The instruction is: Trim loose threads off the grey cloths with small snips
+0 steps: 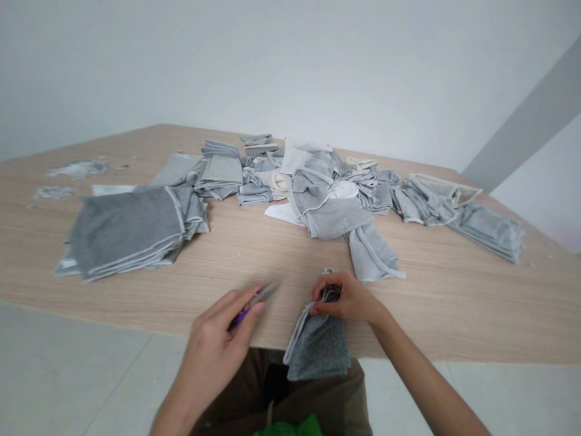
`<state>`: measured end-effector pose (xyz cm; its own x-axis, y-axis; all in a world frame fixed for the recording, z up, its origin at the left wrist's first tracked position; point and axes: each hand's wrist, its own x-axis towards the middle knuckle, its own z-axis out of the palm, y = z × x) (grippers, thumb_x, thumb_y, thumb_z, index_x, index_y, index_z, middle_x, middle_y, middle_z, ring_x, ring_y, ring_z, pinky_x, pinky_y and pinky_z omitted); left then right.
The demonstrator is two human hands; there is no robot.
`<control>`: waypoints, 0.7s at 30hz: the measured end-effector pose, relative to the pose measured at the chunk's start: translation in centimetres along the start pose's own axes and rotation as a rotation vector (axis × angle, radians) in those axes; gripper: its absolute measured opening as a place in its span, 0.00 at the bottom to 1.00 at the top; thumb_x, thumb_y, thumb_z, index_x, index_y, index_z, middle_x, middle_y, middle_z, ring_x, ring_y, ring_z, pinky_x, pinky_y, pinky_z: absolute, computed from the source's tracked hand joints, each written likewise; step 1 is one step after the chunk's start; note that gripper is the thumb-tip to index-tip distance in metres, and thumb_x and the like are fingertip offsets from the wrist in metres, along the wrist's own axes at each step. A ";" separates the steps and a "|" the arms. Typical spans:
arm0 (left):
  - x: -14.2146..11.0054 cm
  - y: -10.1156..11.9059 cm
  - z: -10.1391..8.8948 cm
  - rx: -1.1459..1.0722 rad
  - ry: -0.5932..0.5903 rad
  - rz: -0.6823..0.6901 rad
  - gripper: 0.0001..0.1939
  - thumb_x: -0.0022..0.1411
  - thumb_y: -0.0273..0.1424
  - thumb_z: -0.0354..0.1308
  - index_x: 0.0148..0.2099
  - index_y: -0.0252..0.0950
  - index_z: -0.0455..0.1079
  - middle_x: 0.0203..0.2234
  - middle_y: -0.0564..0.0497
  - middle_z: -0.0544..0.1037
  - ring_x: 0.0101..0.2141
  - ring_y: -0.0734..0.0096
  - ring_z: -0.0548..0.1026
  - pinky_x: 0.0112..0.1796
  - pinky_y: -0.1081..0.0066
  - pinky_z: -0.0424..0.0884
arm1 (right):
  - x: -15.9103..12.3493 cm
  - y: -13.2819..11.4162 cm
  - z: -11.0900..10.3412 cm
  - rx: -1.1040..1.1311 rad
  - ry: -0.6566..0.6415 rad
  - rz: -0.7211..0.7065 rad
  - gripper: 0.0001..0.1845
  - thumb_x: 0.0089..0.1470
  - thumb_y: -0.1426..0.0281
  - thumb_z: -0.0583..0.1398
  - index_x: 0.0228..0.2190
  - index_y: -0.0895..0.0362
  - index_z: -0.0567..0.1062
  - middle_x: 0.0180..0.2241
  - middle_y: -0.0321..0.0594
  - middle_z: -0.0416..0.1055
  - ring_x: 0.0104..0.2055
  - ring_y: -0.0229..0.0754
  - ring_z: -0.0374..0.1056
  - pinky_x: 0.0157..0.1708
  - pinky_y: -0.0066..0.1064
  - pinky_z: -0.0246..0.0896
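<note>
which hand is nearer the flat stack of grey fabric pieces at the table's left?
Left. The left hand, holding a blurred purple-handled tool, sits just below-right of the grey fabric stack. The right hand, gripping a small grey cloth piece, is farther right.

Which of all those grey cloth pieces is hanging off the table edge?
The grey cloth piece pinched by the right hand; it alone droops over the table edge.

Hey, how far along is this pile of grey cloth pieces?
Looks done: a neat stack lies at the table's left. In hand: the right hand pinches one grey piece at the table edge, and the left hand holds a purple-handled tool. Left: the jumbled heap in the middle.
</note>
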<state>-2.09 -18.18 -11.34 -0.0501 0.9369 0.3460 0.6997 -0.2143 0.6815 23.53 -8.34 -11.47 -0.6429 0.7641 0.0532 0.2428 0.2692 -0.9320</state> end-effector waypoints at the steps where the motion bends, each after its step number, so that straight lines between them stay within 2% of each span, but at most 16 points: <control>1: -0.5 0.5 0.7 -0.048 -0.034 -0.020 0.17 0.65 0.41 0.56 0.54 0.48 0.71 0.44 0.54 0.79 0.42 0.67 0.77 0.37 0.71 0.73 | 0.0 0.0 0.0 0.002 0.003 0.001 0.17 0.40 0.60 0.73 0.27 0.58 0.77 0.26 0.35 0.73 0.28 0.36 0.67 0.29 0.27 0.60; 5: -1.7 1.9 3.3 -0.166 -0.131 -0.104 0.14 0.66 0.40 0.55 0.52 0.48 0.73 0.47 0.55 0.79 0.48 0.67 0.76 0.47 0.67 0.73 | -0.1 0.1 0.0 0.012 0.012 -0.010 0.16 0.41 0.62 0.72 0.27 0.59 0.77 0.26 0.35 0.73 0.29 0.36 0.67 0.30 0.27 0.60; 9: -2.3 3.0 4.6 -0.189 -0.188 -0.098 0.14 0.67 0.39 0.53 0.53 0.47 0.72 0.47 0.54 0.80 0.48 0.68 0.76 0.50 0.66 0.73 | 0.0 0.2 -0.1 0.002 0.019 -0.013 0.16 0.40 0.62 0.73 0.26 0.59 0.77 0.26 0.35 0.73 0.28 0.36 0.66 0.29 0.26 0.60; 14: -2.6 3.7 5.1 -0.080 -0.114 -0.053 0.15 0.67 0.38 0.53 0.54 0.47 0.71 0.47 0.53 0.79 0.47 0.68 0.76 0.49 0.66 0.73 | 0.0 0.1 -0.1 0.000 0.018 -0.019 0.16 0.41 0.62 0.73 0.26 0.59 0.77 0.26 0.35 0.73 0.29 0.37 0.66 0.30 0.27 0.60; 21: -3.1 3.2 4.7 0.029 -0.050 0.025 0.16 0.67 0.39 0.54 0.55 0.45 0.69 0.44 0.51 0.79 0.44 0.65 0.77 0.45 0.64 0.75 | 0.0 0.2 -0.2 -0.002 0.014 -0.011 0.18 0.40 0.60 0.73 0.27 0.59 0.77 0.26 0.35 0.72 0.29 0.36 0.65 0.29 0.26 0.59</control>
<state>3.63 -20.53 -13.24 0.0029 0.9442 0.3295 0.7208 -0.2303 0.6538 23.69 -8.20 -11.57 -0.6354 0.7692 0.0684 0.2373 0.2788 -0.9306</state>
